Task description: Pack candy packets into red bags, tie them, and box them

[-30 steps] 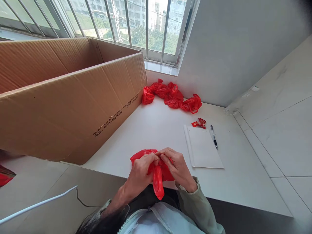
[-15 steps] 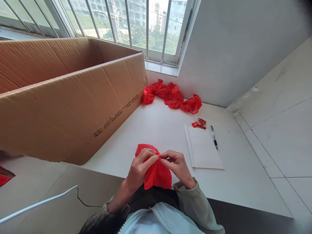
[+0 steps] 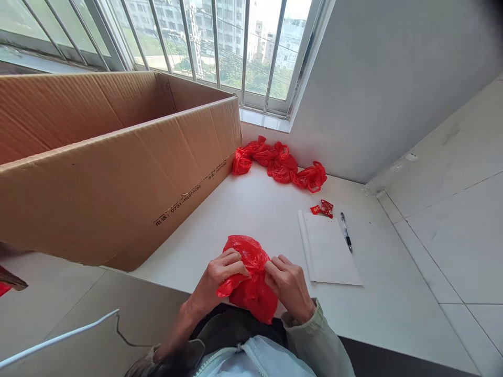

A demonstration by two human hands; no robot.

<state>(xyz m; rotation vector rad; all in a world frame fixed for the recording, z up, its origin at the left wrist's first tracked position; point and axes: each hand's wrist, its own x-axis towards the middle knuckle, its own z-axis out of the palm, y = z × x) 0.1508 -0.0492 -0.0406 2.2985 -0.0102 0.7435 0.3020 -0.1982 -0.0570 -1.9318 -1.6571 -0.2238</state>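
Note:
A crumpled red plastic bag point(image 3: 248, 272) sits at the near edge of the white table point(image 3: 259, 220), partly hanging over it. My left hand point(image 3: 220, 275) pinches the bag's left side. My right hand point(image 3: 288, 285) pinches its right side, close beside the left. Both hands grip the bag with fingers closed on the plastic.
A large open cardboard box point(image 3: 110, 157) fills the left. A heap of red plastic bags point(image 3: 281, 163) lies at the back by the window. A white notebook point(image 3: 328, 248), a pen point(image 3: 346, 231) and small red packets point(image 3: 323, 208) lie to the right. A white cable point(image 3: 58, 337) runs at lower left.
The bag has been bunched from a hanging strip into a fuller crumpled bundle between my hands. The view has shifted slightly downward.

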